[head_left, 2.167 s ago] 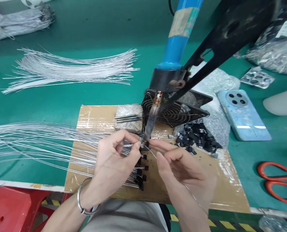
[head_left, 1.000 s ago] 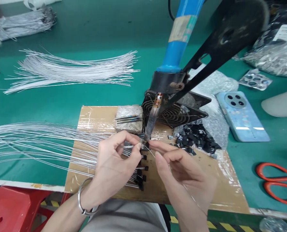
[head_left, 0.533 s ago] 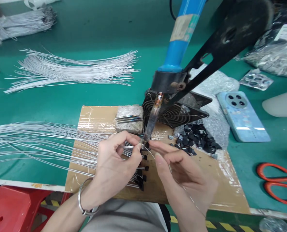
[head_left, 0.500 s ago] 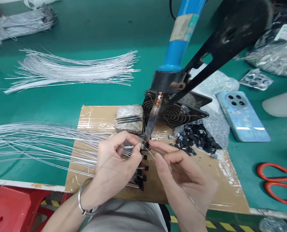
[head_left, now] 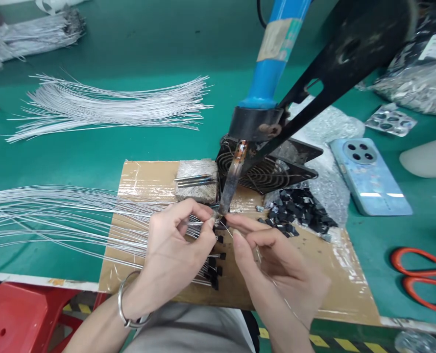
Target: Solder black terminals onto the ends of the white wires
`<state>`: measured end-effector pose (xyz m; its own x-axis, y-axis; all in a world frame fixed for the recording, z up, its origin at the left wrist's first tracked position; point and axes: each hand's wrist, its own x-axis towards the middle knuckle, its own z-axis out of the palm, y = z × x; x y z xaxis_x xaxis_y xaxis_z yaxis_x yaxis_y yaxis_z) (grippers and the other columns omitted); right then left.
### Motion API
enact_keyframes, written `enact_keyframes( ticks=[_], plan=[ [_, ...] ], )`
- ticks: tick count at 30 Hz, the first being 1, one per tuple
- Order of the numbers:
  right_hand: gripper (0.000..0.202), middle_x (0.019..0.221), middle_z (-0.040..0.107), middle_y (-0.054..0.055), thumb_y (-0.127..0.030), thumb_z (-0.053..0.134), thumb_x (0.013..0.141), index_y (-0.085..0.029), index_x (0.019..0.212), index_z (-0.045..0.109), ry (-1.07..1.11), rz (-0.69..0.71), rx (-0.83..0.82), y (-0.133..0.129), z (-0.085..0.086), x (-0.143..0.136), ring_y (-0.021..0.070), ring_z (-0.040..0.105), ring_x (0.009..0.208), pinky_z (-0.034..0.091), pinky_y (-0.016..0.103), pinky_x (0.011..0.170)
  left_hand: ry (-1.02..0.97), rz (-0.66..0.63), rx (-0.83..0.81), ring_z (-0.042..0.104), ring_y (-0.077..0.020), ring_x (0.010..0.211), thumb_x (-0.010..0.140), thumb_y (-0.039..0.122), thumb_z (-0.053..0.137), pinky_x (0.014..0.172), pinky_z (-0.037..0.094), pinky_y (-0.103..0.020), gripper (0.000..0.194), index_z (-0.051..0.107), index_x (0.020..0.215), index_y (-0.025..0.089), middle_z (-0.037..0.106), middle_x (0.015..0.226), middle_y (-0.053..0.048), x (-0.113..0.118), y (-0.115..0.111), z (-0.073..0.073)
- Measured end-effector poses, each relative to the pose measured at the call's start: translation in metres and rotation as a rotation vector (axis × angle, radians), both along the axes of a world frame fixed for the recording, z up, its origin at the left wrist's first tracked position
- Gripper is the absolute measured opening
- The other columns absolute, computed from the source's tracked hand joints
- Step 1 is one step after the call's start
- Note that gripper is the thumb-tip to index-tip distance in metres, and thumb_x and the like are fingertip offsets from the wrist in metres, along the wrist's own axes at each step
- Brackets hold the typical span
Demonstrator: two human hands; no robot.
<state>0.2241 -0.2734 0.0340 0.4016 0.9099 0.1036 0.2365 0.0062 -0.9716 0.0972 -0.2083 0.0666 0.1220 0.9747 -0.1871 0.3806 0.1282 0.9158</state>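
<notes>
My left hand (head_left: 183,245) pinches the end of a white wire close under the tip of a soldering iron (head_left: 230,186). The iron has a blue handle and points down, clamped in a black bracket. My right hand (head_left: 277,267) holds a thin strand of solder wire (head_left: 226,228), which runs up to the tip and trails back across the palm. Its forefinger reaches the spot beside the tip; the joint there is mostly hidden by fingers. Below my left hand lie white wires with small black pieces (head_left: 212,271) on their ends.
A black fan (head_left: 265,171) stands behind the iron. Loose black pieces (head_left: 301,211) lie on the cardboard (head_left: 335,284). A sponge block (head_left: 196,181), a wire bundle (head_left: 118,105), a phone (head_left: 372,181) and red-handled scissors (head_left: 420,279) are around it.
My right thumb has shifted slightly up and left along the solder wire, toward the iron's tip. My left hand keeps its place.
</notes>
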Motion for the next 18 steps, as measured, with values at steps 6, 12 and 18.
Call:
enact_keyframes(
  ticks=[6,12,18],
  plan=[
    [0.019,0.106,0.079,0.007,-0.022,0.07,0.086,-0.024,0.071,0.06,0.015,-0.037,-0.008,0.0005,0.0024,-0.0034,0.0241,0.076,0.095,0.061,0.037,0.085,0.031,-0.006,0.019,0.052,-0.0132,0.06,0.078,0.016,0.062,0.051,0.035,-0.026,0.01,0.066,0.069,0.017,0.072,0.077,-0.005,-0.0011,-0.0002,0.0004],
    [0.019,0.106,0.079,0.008,-0.021,0.07,0.087,-0.024,0.071,0.06,0.012,-0.037,-0.009,-0.0001,0.0032,-0.0042,0.0238,0.076,0.097,0.061,0.037,0.087,-0.004,0.001,0.003,0.063,-0.0181,0.072,0.078,0.016,0.062,0.058,0.044,-0.027,0.009,0.066,0.07,0.017,0.073,0.079,-0.006,-0.0008,-0.0002,0.001],
    [0.018,0.104,0.079,0.006,-0.021,0.071,0.086,-0.023,0.072,0.06,0.003,-0.044,-0.014,0.0005,0.0013,-0.0039,0.0222,0.075,0.099,0.059,0.033,0.086,0.017,0.009,-0.007,0.063,-0.0177,0.068,0.076,0.016,0.062,0.055,0.043,-0.027,0.009,0.064,0.068,0.018,0.073,0.077,-0.006,-0.0001,0.0001,-0.0005]
  ],
)
